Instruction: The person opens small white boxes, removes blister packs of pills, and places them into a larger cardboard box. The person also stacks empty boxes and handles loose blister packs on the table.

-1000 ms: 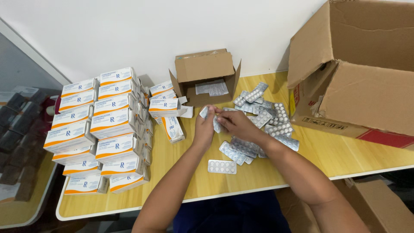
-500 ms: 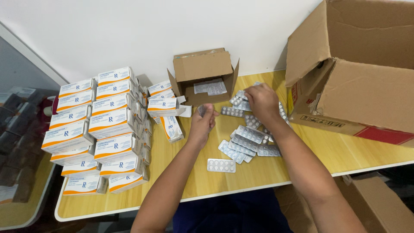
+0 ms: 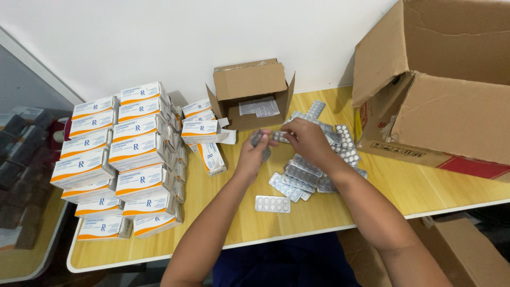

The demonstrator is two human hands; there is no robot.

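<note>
Silver foil blister strips of white tablets [image 3: 264, 144] sit pinched upright in the left hand [image 3: 254, 155], at 12 o'clock of the loose pile [image 3: 313, 170] on the yellow wooden counter [image 3: 239, 218]; the right hand [image 3: 305, 139] pinches another strip. Probably light, thin, slippery, creasable: best held by the edges. Fingers hide the count
</note>
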